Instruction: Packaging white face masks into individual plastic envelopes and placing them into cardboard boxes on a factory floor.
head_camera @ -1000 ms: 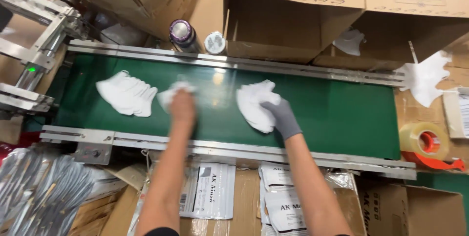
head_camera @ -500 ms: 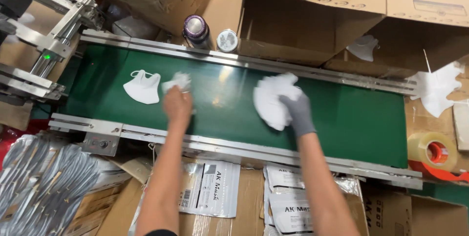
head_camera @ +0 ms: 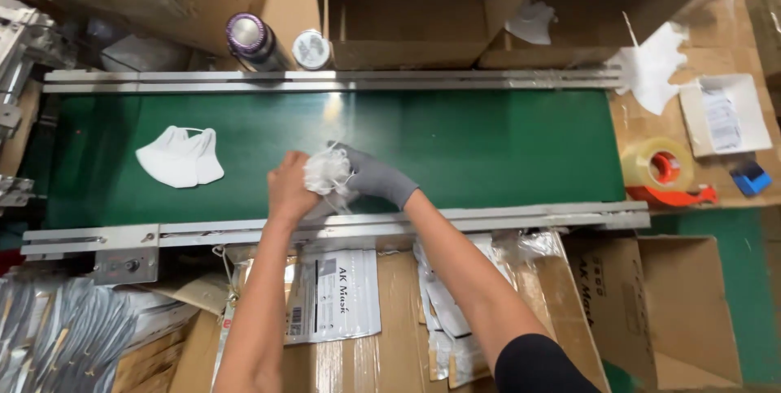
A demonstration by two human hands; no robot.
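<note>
Together, both hands (head_camera: 329, 181) bunch white masks (head_camera: 325, 173) over the green conveyor belt (head_camera: 488, 145).

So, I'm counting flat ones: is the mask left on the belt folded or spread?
Folded: the white mask lies flat, halves together, on the green belt.

The soft white masks (head_camera: 327, 175), bunched and crumpled with thin ear loops sticking out, sit pressed between my bare left hand (head_camera: 290, 189) and my grey-gloved right hand (head_camera: 376, 177), low over the green belt's near edge.

A green conveyor belt (head_camera: 488, 145) with metal rails (head_camera: 325, 80) runs between open cardboard boxes (head_camera: 407, 10).
</note>
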